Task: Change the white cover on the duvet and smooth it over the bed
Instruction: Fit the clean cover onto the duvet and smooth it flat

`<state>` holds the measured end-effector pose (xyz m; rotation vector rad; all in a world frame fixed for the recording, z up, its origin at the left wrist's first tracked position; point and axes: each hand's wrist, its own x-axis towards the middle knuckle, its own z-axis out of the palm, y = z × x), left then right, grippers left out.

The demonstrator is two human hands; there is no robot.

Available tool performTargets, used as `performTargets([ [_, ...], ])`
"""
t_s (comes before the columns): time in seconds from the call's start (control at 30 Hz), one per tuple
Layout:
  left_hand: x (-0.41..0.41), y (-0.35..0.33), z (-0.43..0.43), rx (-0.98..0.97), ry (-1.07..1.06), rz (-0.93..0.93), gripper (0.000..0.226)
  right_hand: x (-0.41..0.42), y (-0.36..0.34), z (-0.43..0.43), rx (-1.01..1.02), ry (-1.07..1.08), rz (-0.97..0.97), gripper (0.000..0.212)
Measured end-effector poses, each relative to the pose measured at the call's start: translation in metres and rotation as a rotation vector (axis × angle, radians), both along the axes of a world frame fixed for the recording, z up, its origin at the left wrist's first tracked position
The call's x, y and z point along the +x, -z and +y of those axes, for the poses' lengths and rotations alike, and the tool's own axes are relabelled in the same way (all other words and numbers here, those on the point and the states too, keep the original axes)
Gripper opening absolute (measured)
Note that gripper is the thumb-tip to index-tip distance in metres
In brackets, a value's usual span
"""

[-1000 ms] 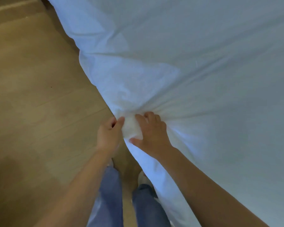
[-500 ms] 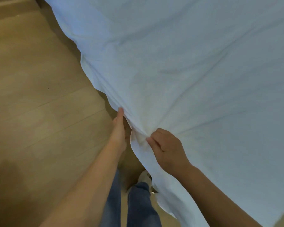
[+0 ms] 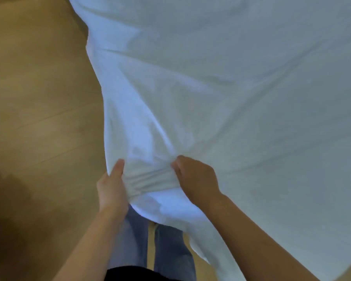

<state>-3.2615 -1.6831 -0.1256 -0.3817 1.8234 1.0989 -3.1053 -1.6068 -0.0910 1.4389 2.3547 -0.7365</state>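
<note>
Left hand (image 3: 111,187), right hand (image 3: 197,179) on cover (image 3: 231,98) (bunched)

The white cover (image 3: 241,94) was spread wide across the right and far side, creased, with its near left edge bunched up.

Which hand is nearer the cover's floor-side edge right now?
Left. The left hand holds the cover right at that edge, beside the floor; the right hand pinches the bunched fabric further in.

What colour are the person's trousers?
Blue, like denim. The trousers show at the bottom of the head view.
</note>
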Motion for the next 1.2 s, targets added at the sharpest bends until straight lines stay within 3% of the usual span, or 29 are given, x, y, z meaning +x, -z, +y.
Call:
performTargets([
  [0.13,0.002,-0.022,0.019,0.147,0.040,0.042,0.014,-0.009,-0.001,0.012,-0.048,0.126,0.060,0.038],
  [0.23,0.021,-0.044,0.051,0.384,0.145,0.059,0.023,0.006,-0.028,0.019,0.093,0.382,0.372,0.053],
  [0.3,0.031,-0.051,0.065,0.536,0.256,0.000,0.025,0.029,-0.051,0.019,0.238,0.523,0.512,0.050],
  [0.4,0.043,-0.034,0.091,0.481,0.382,-0.140,0.025,0.058,-0.058,0.026,0.279,0.608,0.463,0.054],
  [0.5,0.058,-0.006,0.113,0.261,0.463,-0.147,0.038,0.060,-0.031,0.034,0.284,0.394,0.208,0.058],
  [0.6,0.059,0.019,0.117,0.154,0.355,-0.073,0.039,0.059,-0.001,0.050,0.225,0.311,0.119,0.059],
  [0.7,0.058,0.028,0.124,0.116,0.243,-0.187,0.077,0.058,0.016,0.062,0.117,0.257,-0.032,0.050],
  [0.77,0.063,0.020,0.124,0.169,0.183,-0.245,0.064,0.058,0.020,0.069,0.091,0.231,-0.061,0.039],
  [0.83,0.062,0.017,0.105,0.257,0.113,-0.185,0.038,0.053,0.020,0.077,0.142,0.241,0.155,0.031],
  [0.9,0.055,0.017,0.071,0.333,0.038,-0.131,0.038,0.041,0.019,0.085,0.262,0.211,0.375,0.029],
  [0.97,0.054,0.033,0.060,0.234,0.050,-0.069,0.044,0.027,0.030,0.094,0.211,0.093,0.275,0.049],
  [1.07,0.061,0.060,0.087,-0.132,0.223,0.106,0.041,0.023,0.059,0.094,-0.094,-0.184,-0.168,0.073],
  [1.13,0.063,0.068,0.108,-0.189,0.388,0.131,0.042,0.024,0.070,0.099,-0.115,-0.237,-0.228,0.072],
  [1.2,0.057,0.072,0.111,-0.155,0.369,0.039,0.034,0.021,0.071,0.105,-0.033,-0.247,-0.175,0.068],
])
